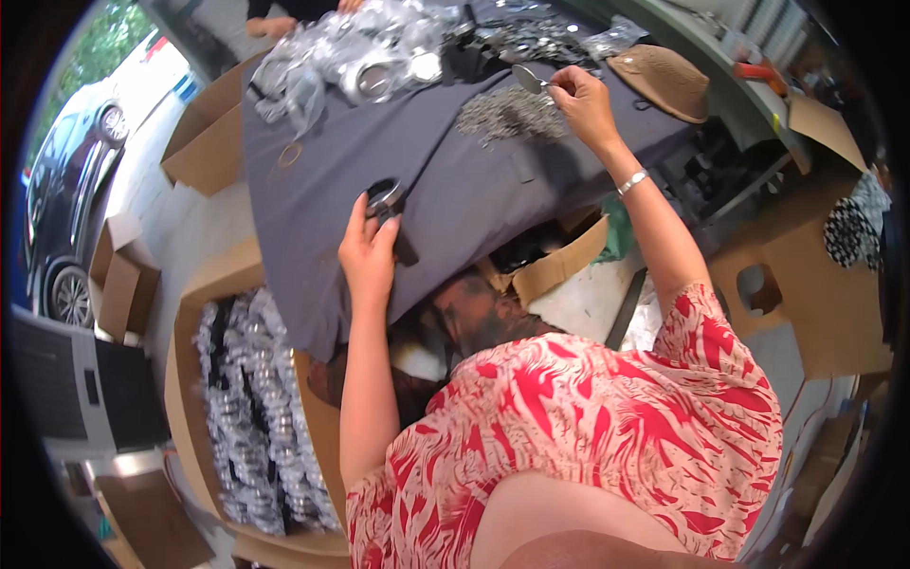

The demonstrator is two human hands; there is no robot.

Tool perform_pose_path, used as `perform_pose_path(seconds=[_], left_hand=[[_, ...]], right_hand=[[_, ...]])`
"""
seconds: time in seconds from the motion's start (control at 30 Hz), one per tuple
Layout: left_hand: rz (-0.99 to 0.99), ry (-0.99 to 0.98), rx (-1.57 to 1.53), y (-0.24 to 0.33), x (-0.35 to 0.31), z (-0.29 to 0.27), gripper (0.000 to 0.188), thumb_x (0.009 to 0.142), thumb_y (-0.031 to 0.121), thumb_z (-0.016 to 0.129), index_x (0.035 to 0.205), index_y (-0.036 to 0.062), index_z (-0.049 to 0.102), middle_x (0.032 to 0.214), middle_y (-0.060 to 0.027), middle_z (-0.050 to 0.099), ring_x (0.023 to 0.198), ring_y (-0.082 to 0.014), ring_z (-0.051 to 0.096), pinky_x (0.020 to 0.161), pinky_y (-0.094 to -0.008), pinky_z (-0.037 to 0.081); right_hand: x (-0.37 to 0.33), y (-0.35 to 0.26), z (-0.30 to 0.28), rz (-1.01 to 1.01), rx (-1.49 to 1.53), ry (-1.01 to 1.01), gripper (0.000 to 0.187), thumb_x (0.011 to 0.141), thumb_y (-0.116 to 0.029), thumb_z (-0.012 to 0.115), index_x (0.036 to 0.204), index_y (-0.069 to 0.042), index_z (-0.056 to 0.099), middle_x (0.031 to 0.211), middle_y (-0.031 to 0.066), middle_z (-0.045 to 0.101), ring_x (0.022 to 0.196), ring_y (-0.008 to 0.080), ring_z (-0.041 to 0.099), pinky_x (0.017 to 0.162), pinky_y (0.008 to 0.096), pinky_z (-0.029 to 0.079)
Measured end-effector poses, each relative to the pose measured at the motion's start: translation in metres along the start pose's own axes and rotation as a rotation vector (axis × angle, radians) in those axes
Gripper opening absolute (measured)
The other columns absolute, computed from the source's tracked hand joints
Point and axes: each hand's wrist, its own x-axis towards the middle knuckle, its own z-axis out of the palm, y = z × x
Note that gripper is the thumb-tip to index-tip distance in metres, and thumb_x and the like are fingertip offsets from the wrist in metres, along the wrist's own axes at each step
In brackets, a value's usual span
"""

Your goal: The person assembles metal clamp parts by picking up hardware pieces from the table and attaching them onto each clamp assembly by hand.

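My left hand (368,251) is closed round a black ring-shaped part (384,197), held up above the dark grey cloth on the table (427,228). My right hand (583,100) pinches a metal spoon (529,80) by its handle, with the oval bowl pointing left. Just below the spoon lies a spread-out heap of small grey metal pieces (507,116). Farther back are a pile of round parts in clear plastic bags (374,57) and a heap of dark small parts (531,40). The inside of the ring is too small to make out.
A tan cap (664,81) lies at the table's right corner. Left of me, an open carton (180,379) holds rows of plastic-wrapped parts (251,408). Another carton (209,137) stands by the far left edge. Across the table is another person's hand (273,27). A thin ring (290,154) lies on the cloth.
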Motion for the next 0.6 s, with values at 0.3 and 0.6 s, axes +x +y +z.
perform_pose_path(seconds=[0.3,0.6], left_hand=[[0.019,0.018,-0.055,0.006,-0.003,0.008,0.077,0.078,0.002,0.06,0.137,-0.0022,0.011,0.077,-0.0041,0.057,0.056,-0.0038,0.048,0.046,-0.0173,0.04],[0.033,-0.001,-0.025,0.007,-0.004,0.006,0.072,0.077,0.0,0.06,0.136,-0.0027,0.018,0.075,-0.0021,0.055,0.057,-0.0031,0.046,0.047,-0.0181,0.04]], right_hand=[[-0.055,-0.105,0.102,-0.706,-0.019,-0.314,0.012,0.072,0.0,0.054,0.082,-0.003,0.048,0.077,0.0133,0.054,0.073,0.0337,0.055,0.062,0.0391,0.045],[-0.068,-0.128,0.121,-0.776,-0.139,-0.651,0.011,0.073,-0.005,0.054,0.082,-0.003,0.047,0.076,0.0126,0.054,0.067,0.0338,0.057,0.057,0.0415,0.045]])
